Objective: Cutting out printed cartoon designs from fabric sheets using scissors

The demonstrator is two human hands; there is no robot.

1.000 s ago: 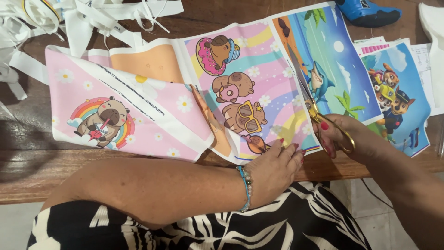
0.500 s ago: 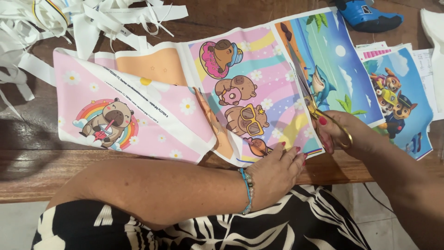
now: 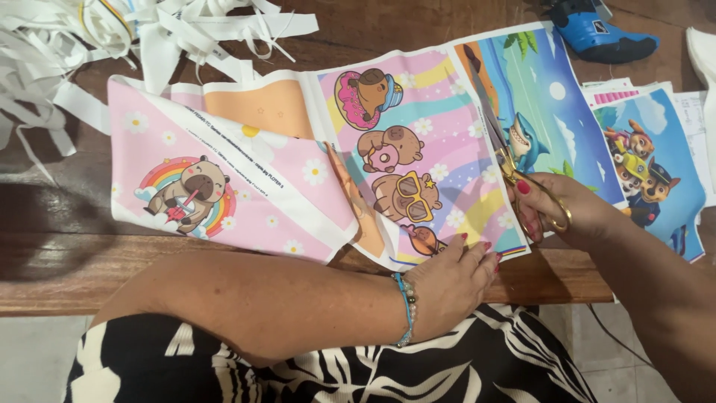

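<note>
Clothing: nearest to you, a black top with white leaf shapes [image 3: 335, 366] fills the bottom of the view.
Left hand: your left hand [image 3: 447, 287] lies flat at the near table edge, fingers together and stretched out, tips pressing the lower border of the printed sheet [image 3: 418, 157]; a beaded bracelet [image 3: 406, 310] circles the wrist.
Right hand: your right hand [image 3: 567, 216] is curled through the gold handles of the scissors [image 3: 500, 142], fingers closed around them (nails painted red).
Scissors: the blades point away from you along the line between the pink cartoon panel and the blue beach panel; you cannot tell how far apart they stand.
Printed sheet: it lies across the wooden table [image 3: 149, 276], its left part folded over so a pink panel with a rainbow animal faces up at a slant.
Right side: a second print with cartoon dogs [image 3: 656, 172] lies just beside the sheet.
Far left: a heap of white paper strips [image 3: 97, 45].
Far right: a blue and black tool [image 3: 597, 33] rests near the table's back edge.
</note>
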